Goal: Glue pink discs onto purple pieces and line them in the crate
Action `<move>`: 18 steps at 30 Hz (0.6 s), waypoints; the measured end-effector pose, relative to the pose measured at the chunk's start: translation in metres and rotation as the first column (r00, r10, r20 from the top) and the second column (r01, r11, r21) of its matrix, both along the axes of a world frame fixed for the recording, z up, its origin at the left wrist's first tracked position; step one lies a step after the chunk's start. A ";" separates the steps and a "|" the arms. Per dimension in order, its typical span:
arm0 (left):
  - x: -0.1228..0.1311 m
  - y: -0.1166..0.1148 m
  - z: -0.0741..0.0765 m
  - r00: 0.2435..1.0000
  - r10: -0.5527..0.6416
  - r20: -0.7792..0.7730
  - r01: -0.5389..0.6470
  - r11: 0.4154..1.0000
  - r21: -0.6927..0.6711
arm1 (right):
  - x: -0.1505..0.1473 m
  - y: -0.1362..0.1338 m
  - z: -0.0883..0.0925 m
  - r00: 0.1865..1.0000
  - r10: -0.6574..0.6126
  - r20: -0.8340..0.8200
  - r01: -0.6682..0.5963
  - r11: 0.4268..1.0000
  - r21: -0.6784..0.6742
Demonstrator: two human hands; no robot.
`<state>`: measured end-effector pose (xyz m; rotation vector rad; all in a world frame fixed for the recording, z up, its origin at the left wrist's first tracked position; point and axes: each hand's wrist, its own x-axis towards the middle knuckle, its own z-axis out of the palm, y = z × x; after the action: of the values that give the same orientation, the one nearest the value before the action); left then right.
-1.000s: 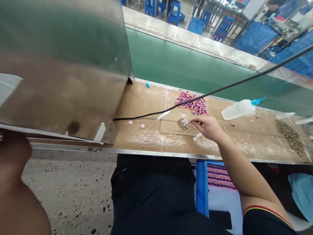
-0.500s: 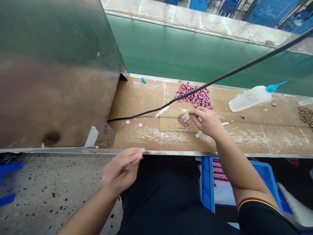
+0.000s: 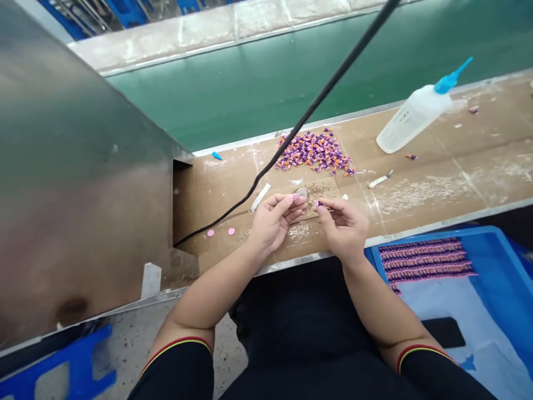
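My left hand hovers over the brown worktop, fingers pinched on a small pink disc at its fingertips. Facing it, my right hand pinches a small purple piece. The two hands are close together, fingertips a few centimetres apart. Just beyond them a small clear round cap sits on a cardboard patch. A heap of purple and orange pieces lies farther back.
A black cable crosses over the worktop. A squeeze bottle with blue nozzle lies at the right. Two pink discs lie at the left near a large metal housing. A blue bin holding purple strips stands by my right knee. Green conveyor belt behind.
My left hand rose from below the table edge to the worktop with a pink disc. My right hand drew back from the clear cap toward it. The view tilted and turned.
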<state>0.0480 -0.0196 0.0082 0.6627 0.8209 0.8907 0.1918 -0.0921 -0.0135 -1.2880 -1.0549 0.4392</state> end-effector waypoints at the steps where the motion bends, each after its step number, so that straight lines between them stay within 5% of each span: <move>1: 0.002 0.000 -0.002 1.000 -0.003 -0.019 0.003 1.000 0.016 | -0.001 0.000 0.002 1.000 -0.013 0.019 0.012 1.000 0.026; 9: 0.003 -0.008 -0.015 0.967 0.126 -0.222 -0.054 0.951 0.304 | -0.016 0.003 0.001 0.993 0.115 -0.030 -0.115 0.993 0.013; 14: -0.010 -0.004 -0.014 0.924 0.232 -0.304 0.019 0.766 0.643 | -0.015 0.002 -0.003 0.893 0.220 -0.393 -0.241 0.970 -0.005; 18: -0.019 0.003 -0.012 0.897 0.259 -0.359 0.125 0.629 0.767 | -0.002 0.005 -0.002 0.762 0.295 -0.576 -0.401 0.914 -0.063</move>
<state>0.0290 -0.0170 -0.0037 1.6755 0.8419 1.1970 0.1901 -0.0870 -0.0155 -1.0135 -0.7551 1.1545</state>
